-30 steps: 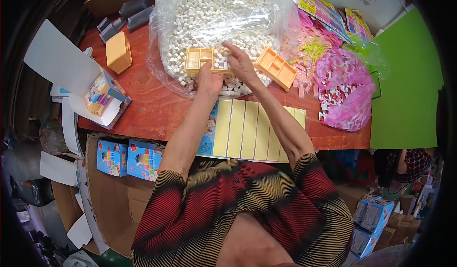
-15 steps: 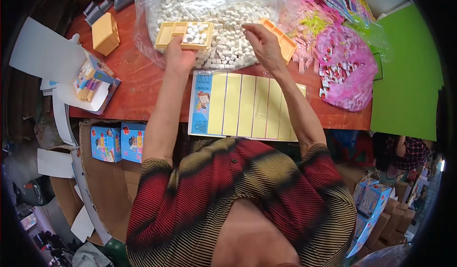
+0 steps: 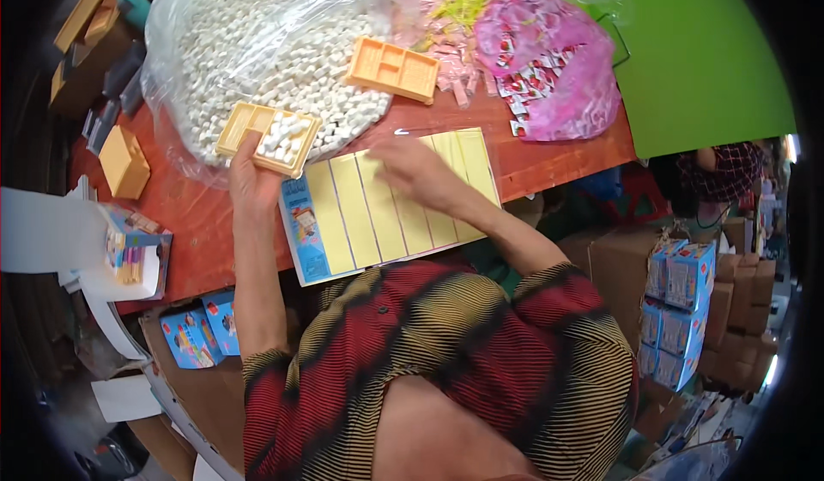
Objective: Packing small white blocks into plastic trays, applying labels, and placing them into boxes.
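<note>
Left hand (image 3: 256, 182): While the yellow ruled sheet (image 3: 386, 219) lies on the table, this hand is just beyond its blue left end, pinching an orange tray (image 3: 244, 121) with the thumb over the near wall and the other fingers hidden beneath.
Held tray: near the sheet's far left corner, tilted over the bag's near edge; white pieces (image 3: 285, 135) fill its right-hand compartment, while the left-hand ones look bare.
Right hand (image 3: 416, 172): above the sheet's far half, fingers toward the tray; blurred, so I cannot tell whether they pinch anything.
Clear bag (image 3: 163, 69): beyond the sheet, full of similar white pieces.
Second tray (image 3: 412, 77): beyond the sheet's far edge, at the bag's right border, its compartments facing up.
Pink bag (image 3: 571, 103): beyond the sheet's right end, with red-and-white packets (image 3: 532, 80) showing; pink sticks (image 3: 461, 76) lie left of it.
Open box (image 3: 150, 266): left of the sheet, its white flap raised.
Orange block (image 3: 124, 163): farther back, also left of the sheet.
</note>
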Motion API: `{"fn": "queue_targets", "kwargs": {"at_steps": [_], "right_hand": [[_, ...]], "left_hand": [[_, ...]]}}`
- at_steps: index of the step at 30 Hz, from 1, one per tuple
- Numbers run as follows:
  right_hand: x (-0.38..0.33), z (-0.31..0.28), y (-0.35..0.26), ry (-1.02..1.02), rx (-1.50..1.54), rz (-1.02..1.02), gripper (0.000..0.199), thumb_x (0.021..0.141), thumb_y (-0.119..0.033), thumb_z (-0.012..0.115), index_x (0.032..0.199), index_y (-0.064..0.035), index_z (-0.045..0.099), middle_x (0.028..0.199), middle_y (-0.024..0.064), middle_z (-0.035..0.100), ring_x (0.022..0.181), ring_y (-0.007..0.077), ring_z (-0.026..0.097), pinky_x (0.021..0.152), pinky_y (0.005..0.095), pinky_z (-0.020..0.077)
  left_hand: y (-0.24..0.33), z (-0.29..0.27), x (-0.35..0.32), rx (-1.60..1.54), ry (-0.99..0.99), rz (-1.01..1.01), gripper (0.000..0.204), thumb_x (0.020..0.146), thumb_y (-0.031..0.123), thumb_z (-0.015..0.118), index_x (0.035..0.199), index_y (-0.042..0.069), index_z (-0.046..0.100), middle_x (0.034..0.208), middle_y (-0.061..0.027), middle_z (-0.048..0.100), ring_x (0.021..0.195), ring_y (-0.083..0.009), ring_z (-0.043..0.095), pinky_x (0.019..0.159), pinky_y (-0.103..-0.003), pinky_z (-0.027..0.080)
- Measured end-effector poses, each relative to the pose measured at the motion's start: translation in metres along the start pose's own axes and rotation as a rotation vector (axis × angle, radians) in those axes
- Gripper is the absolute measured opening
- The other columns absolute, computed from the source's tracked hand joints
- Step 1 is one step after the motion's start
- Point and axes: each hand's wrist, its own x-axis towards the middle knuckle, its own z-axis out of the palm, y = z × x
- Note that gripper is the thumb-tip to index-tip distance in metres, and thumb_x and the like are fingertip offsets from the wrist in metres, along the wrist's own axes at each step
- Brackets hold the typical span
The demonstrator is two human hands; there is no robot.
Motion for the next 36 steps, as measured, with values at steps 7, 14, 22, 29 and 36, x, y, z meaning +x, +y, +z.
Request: {"fn": "queue_targets", "kwargs": {"at_steps": [7,14,22,29,36], "right_hand": [[-0.010,-0.096,0.082,0.364,-0.241,0.502,0.019,0.074,-0.017,0.051,0.080,0.0009,0.056,0.070,0.0108,0.057,0.064,0.0210,0.055,0.059,0.0283,0.0418],[-0.020,-0.120,0.100,0.241,-0.600,0.751,0.023,0.073,-0.027,0.053,0.074,-0.0045,0.059,0.071,0.0127,0.058,0.068,0.0251,0.056,0.058,0.0340,0.0425],[-0.037,-0.093,0.135,0.216,-0.724,0.746,0.018,0.070,-0.016,0.047,0.074,0.0009,0.052,0.069,0.0178,0.054,0.067,0.0333,0.054,0.055,0.0407,0.0417],[-0.029,-0.103,0.109,0.291,-0.626,0.733,0.024,0.067,-0.013,0.045,0.087,0.0015,0.047,0.074,0.0194,0.055,0.072,0.0350,0.053,0.060,0.0426,0.0406],[0.020,-0.065,0.108,0.263,-0.525,0.853,0.029,0.068,-0.020,0.048,0.087,0.0014,0.048,0.079,0.0220,0.056,0.077,0.0346,0.054,0.065,0.0432,0.0413]], "left_hand": [[-0.007,0.017,-0.013,0.058,-0.049,-0.052,0.035,0.082,0.013,0.045,0.114,0.002,0.036,0.112,-0.0148,0.044,0.103,-0.0290,0.044,0.087,-0.046,0.037],[-0.013,0.008,-0.010,0.064,-0.045,-0.127,0.035,0.082,0.014,0.046,0.113,0.001,0.037,0.111,-0.0143,0.046,0.102,-0.0275,0.045,0.086,-0.046,0.037],[-0.023,0.009,-0.010,0.085,-0.039,-0.150,0.034,0.082,0.014,0.044,0.113,0.000,0.037,0.110,-0.0148,0.046,0.100,-0.0276,0.046,0.085,-0.045,0.039],[-0.024,0.001,-0.010,0.075,-0.079,-0.184,0.034,0.082,0.015,0.045,0.112,0.000,0.037,0.109,-0.0149,0.047,0.099,-0.0273,0.047,0.085,-0.044,0.039],[-0.026,0.004,-0.010,0.087,-0.018,-0.161,0.033,0.082,0.016,0.044,0.112,0.001,0.038,0.108,-0.0146,0.047,0.098,-0.0270,0.048,0.084,-0.043,0.040]]}}
